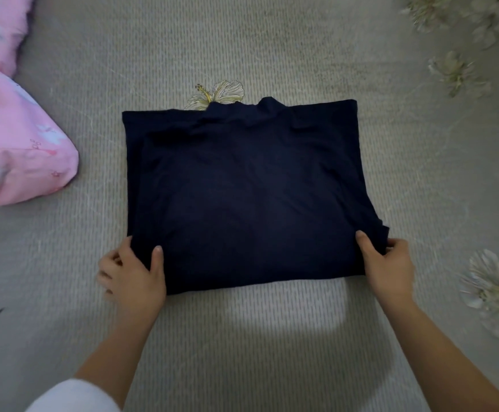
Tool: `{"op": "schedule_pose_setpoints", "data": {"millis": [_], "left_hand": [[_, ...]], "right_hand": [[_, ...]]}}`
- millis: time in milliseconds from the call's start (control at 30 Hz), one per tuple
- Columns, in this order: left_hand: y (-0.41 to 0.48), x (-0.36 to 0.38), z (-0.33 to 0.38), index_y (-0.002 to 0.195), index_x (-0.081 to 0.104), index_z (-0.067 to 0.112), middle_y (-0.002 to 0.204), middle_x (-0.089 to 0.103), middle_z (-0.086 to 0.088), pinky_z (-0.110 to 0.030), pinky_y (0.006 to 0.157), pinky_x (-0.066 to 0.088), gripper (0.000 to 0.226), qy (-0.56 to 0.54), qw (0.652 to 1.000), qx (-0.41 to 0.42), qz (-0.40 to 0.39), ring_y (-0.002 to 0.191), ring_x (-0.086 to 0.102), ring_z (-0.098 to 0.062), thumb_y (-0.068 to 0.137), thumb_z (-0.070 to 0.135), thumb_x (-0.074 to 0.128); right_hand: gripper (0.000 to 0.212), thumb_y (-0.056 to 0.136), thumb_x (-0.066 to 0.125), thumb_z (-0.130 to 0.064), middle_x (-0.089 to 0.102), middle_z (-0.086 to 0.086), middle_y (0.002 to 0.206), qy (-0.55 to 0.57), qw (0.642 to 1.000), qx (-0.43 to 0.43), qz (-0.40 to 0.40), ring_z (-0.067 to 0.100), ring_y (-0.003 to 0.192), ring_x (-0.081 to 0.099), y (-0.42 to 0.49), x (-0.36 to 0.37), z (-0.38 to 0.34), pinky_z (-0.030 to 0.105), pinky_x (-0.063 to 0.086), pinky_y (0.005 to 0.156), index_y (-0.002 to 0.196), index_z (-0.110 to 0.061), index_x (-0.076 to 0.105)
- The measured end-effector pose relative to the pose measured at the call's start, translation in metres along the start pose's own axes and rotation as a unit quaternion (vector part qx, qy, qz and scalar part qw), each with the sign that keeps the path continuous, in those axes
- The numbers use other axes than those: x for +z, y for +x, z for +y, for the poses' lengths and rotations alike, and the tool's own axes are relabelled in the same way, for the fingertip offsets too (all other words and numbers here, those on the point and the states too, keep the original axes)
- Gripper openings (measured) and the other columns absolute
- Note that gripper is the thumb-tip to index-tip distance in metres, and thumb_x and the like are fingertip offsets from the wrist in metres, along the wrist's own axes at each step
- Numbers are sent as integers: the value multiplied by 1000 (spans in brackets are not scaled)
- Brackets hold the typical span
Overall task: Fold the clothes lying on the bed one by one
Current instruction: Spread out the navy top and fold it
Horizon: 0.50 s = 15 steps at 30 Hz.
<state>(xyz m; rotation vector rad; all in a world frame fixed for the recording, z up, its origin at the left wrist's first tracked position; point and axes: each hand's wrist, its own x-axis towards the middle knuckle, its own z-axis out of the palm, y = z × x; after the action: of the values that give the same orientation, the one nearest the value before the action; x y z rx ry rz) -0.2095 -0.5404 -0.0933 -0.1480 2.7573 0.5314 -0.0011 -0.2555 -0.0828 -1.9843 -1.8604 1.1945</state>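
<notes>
Navy cloth, a partly folded top (242,188), lies flat on the grey woven bedspread (242,337), about the middle of what we can see of the bed (none of the bed's own edges shows). Its collar end points away from us, just covering part of a printed flower (218,95), and its hem end comes toward us. We have our left hand (132,272) on the near left corner and our right hand (388,263) on the near right corner. On each, the thumb lies on top of the fabric and the other fingers curl round the side edge, so both hands pinch cloth rather than lie spread. The garment stretches away from both hands, its length running straight from us toward the collar, and neither hand is the nearer, since both touch it. We judge that the coming fold carries this near edge up and over toward the collar. A pink pillow (19,144) sits well apart at the left.
</notes>
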Motion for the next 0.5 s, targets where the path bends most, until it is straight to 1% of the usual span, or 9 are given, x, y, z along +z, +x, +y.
{"op": "schedule_pose_setpoints", "data": {"millis": [33, 100, 167, 233, 267, 333, 400, 467, 500], "left_hand": [[-7, -1, -4, 143, 31, 14, 138, 28, -21, -56, 98, 36, 64, -24, 1000, -13, -1, 120, 33, -40, 92, 44, 54], [-15, -3, -8, 143, 30, 12, 139, 32, -19, -47, 95, 41, 62, -106, 994, -23, -12, 115, 43, -36, 93, 40, 55], [-19, -5, -9, 144, 31, 13, 143, 38, -15, -35, 97, 37, 58, -200, 979, -32, -31, 122, 44, -24, 96, 38, 52], [-22, -9, -10, 142, 35, 13, 145, 41, -10, -31, 102, 34, 50, -263, 964, -34, -21, 130, 40, -19, 98, 34, 49], [-24, -13, -12, 138, 38, 15, 141, 45, -8, -30, 101, 36, 45, -279, 960, -25, -1, 127, 43, -18, 99, 32, 49], [-30, -22, -15, 131, 43, 19, 126, 53, -1, -26, 89, 43, 33, -297, 954, 2, 36, 109, 53, -12, 100, 29, 48], [-38, -27, -22, 125, 46, 22, 114, 55, 5, -20, 78, 44, 26, -300, 952, 17, 55, 95, 56, -4, 99, 26, 48], [-47, -26, -32, 122, 46, 23, 109, 54, 6, -16, 72, 43, 24, -293, 955, 3, 51, 90, 55, 1, 99, 22, 49], [-52, -24, -37, 123, 45, 23, 110, 54, 4, -18, 72, 43, 25, -288, 957, -9, 37, 91, 55, -3, 98, 21, 49]], "right_hand": [[42, 81, 66, -53, 59, -4, 90, 12, 1000, 16, -18, 7, 76, 56, -1, -2, 1, 23, 42, 62, 96, -17, 52], [33, 82, 67, -50, 64, -4, 88, 83, 992, 69, -68, 10, 79, 60, 0, -7, 3, 24, 46, 65, 91, -19, 61], [23, 83, 69, -44, 68, -4, 92, 164, 973, 115, -117, 13, 85, 64, 0, -15, 2, 27, 50, 72, 91, -23, 64], [16, 83, 71, -39, 70, -5, 97, 188, 967, 101, -137, 13, 91, 67, 0, -24, 2, 28, 52, 75, 90, -26, 65], [15, 83, 72, -36, 71, -6, 98, 194, 967, 92, -137, 14, 92, 67, 0, -29, 1, 28, 52, 74, 91, -26, 66], [13, 83, 72, -31, 72, -7, 98, 210, 965, 85, -131, 14, 94, 67, -1, -39, 2, 27, 52, 72, 94, -25, 67], [12, 84, 72, -27, 72, -6, 99, 212, 966, 88, -119, 15, 96, 67, -1, -48, 8, 29, 51, 74, 95, -24, 68], [9, 84, 71, -23, 70, -3, 101, 202, 969, 97, -105, 17, 97, 65, -4, -53, 16, 32, 51, 79, 92, -25, 67], [8, 85, 70, -22, 69, -3, 101, 189, 972, 96, -99, 17, 97, 64, -7, -54, 20, 32, 50, 81, 90, -26, 67]]}}
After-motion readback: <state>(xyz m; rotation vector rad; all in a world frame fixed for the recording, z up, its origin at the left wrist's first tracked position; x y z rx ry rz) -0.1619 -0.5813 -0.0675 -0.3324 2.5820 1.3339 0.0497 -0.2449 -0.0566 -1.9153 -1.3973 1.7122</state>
